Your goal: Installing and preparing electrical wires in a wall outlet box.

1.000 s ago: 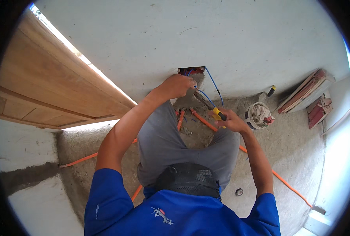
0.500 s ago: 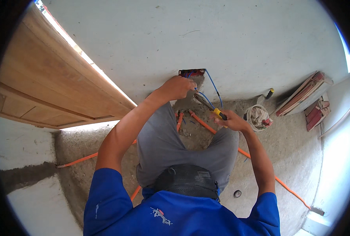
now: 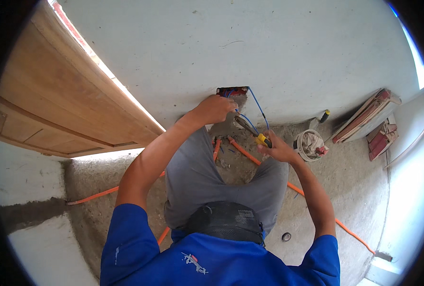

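Blue wire [image 3: 256,101] comes out of a red electrical box [image 3: 238,91] set low in the wall and loops down in front of it. My left hand [image 3: 216,108] is closed just below the box, pinching the blue wire at the fingertips. My right hand [image 3: 278,148] grips pliers [image 3: 263,139] with yellow and black handles. Their metal jaws point up and left toward the pinched wire, close to my left fingertips. Whether the jaws bite on the wire is too small to tell.
Orange conduit [image 3: 244,151] runs across the rough floor [image 3: 355,190]. A white bucket [image 3: 311,145] with rags stands at right, near a yellow-and-black-handled tool [image 3: 324,116] and stacked tiles [image 3: 364,117]. A wooden door [image 3: 59,95] is at left. A small dark roll [image 3: 286,237] lies behind my right knee.
The pliers have turned slightly and my right hand has shifted a little left. My left hand keeps its pinch on the wire, nearly in place.
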{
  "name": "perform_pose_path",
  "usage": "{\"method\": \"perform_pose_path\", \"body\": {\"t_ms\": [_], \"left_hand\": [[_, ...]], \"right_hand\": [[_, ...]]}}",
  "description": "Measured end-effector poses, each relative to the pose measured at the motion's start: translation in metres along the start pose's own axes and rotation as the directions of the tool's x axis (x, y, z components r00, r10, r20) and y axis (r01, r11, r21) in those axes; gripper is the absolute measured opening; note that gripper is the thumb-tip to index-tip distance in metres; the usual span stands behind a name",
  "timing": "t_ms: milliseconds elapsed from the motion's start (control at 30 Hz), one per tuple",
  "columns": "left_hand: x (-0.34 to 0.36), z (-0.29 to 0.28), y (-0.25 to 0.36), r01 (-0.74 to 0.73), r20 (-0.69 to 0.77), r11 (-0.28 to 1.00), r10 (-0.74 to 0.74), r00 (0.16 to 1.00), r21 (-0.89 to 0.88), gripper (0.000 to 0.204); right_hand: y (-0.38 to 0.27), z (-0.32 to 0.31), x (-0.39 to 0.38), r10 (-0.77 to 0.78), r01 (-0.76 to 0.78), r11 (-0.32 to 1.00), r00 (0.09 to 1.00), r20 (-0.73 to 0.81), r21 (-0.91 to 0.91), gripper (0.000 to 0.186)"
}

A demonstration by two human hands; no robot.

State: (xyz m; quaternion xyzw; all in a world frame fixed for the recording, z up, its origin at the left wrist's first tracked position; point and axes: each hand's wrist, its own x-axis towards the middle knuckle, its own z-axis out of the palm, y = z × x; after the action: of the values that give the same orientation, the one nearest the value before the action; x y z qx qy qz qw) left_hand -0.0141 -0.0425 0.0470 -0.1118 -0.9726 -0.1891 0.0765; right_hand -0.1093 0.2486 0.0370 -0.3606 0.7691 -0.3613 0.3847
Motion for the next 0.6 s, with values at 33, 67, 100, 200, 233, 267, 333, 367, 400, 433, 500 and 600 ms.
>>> {"method": "perform_pose_path", "body": {"t_ms": [33,67,100,200,233,267,333,367,400,433,500,600], "left_hand": [[0.002,0.000,0.002,0.001,0.013,1.000,-0.001,1.000,0.016,0.029],[0.004,0.000,0.002,0.001,0.024,0.999,-0.002,1.000,0.033,0.029],[0.006,0.000,0.001,-0.006,0.022,0.999,0.006,1.000,0.034,0.029],[0.005,0.002,-0.003,-0.029,0.027,0.999,0.028,0.999,0.035,0.028],[0.004,0.002,-0.001,-0.005,0.029,1.000,0.005,1.000,0.022,0.027],[0.004,0.001,0.001,0.018,0.031,1.000,-0.019,0.999,0.009,0.027],[0.003,0.000,0.003,0.019,0.045,1.000,-0.020,0.999,0.023,0.027],[0.003,-0.001,0.003,0.021,0.060,0.999,-0.024,0.998,0.037,0.028],[0.004,-0.002,0.003,0.019,0.058,0.999,-0.021,0.998,0.038,0.028],[0.003,-0.001,0.001,0.010,0.058,0.999,-0.013,0.998,0.050,0.030],[-0.001,0.000,-0.003,0.005,0.057,0.998,-0.009,0.998,0.065,0.031],[0.001,-0.001,-0.003,0.002,0.064,0.996,-0.008,0.998,0.090,0.033]], "right_hand": [[0.007,0.000,0.003,0.003,-0.003,1.000,1.000,-0.007,-0.001,0.031],[0.015,0.000,0.009,0.014,-0.010,0.997,0.999,0.048,-0.083,0.033],[0.024,-0.002,0.013,0.029,-0.012,0.986,0.994,0.101,-0.163,0.035],[0.033,0.000,0.022,0.133,-0.101,0.974,0.980,0.151,-0.202,0.033],[0.032,0.001,0.022,0.132,-0.101,0.974,0.980,0.150,-0.202,0.033],[0.031,0.004,0.021,0.121,-0.101,0.983,0.985,0.124,-0.154,0.031],[0.030,0.007,0.021,0.110,-0.099,0.989,0.989,0.094,-0.107,0.029],[0.030,0.008,0.021,0.076,-0.067,0.989,0.995,0.067,-0.129,0.029],[0.031,0.010,0.021,0.041,-0.035,0.988,0.998,0.040,-0.152,0.028],[0.029,0.013,0.021,0.037,-0.030,0.988,0.998,0.043,-0.154,0.028],[0.025,0.020,0.023,-0.078,0.060,0.965,0.995,-0.060,-0.257,0.028],[0.024,0.027,0.028,-0.009,-0.008,0.960,0.998,-0.059,-0.279,0.029]]}}
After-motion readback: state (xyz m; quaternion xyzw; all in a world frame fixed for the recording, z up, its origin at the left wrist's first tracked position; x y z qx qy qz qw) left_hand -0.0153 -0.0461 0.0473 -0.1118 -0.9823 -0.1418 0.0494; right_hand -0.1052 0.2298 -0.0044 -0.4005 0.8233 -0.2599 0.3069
